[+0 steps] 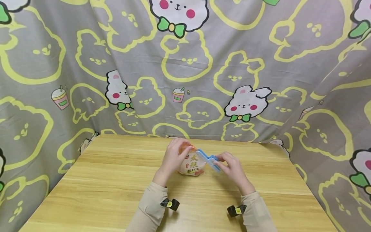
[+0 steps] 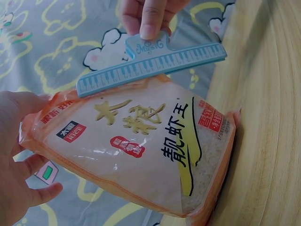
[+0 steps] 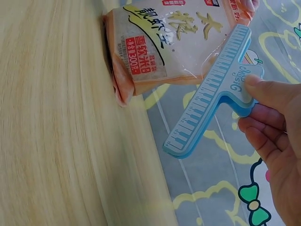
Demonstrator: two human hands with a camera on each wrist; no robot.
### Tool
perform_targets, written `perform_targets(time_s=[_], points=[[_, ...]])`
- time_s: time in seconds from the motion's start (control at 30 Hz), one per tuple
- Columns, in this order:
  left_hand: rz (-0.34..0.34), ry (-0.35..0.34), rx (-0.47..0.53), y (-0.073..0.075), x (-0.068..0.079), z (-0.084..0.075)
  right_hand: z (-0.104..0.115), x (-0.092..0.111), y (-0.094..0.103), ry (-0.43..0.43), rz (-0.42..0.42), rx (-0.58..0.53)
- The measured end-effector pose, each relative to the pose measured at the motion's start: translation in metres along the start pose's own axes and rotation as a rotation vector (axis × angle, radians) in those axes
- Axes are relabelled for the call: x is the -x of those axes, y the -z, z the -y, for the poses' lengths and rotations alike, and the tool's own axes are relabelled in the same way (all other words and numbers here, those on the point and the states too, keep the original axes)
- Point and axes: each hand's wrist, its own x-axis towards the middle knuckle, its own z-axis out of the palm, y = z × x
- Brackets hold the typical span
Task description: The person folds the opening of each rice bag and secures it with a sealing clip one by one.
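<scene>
A plastic bag of rice [image 1: 192, 166] with orange edges and gold lettering stands upright on the table, grains showing through a clear part [image 2: 209, 165]. My left hand [image 1: 173, 158] pinches its top corner; in the left wrist view its lower fingers [image 2: 44, 194] are loosely spread. My right hand [image 1: 233, 168] pinches the handle of a light blue clip [image 3: 211, 89] with a piano-key pattern and the word "Music". The clip's long bar [image 2: 155, 70] lies slanted along the bag's top side edge. Whether its jaws grip the bag I cannot tell.
The wooden table [image 1: 116, 193] stretches out on both sides of the bag. Behind it and at the sides hangs a grey curtain [image 1: 197, 106] with yellow outlines and white rabbit figures. Black wrist cameras [image 1: 174, 204] sit on both forearms.
</scene>
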Motion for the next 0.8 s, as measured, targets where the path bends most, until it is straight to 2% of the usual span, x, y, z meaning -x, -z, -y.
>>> perform_targets(time_s=[0.37, 0.8], points=[[-0.001, 0.011, 0.005, -0.001, 0.001, 0.000, 0.003, -0.002, -0.004, 0.031, -0.034, -0.015], [-0.005, 0.023, 0.021, -0.002, 0.000, 0.001, -0.003, 0.002, -0.013, 0.065, -0.080, -0.008]])
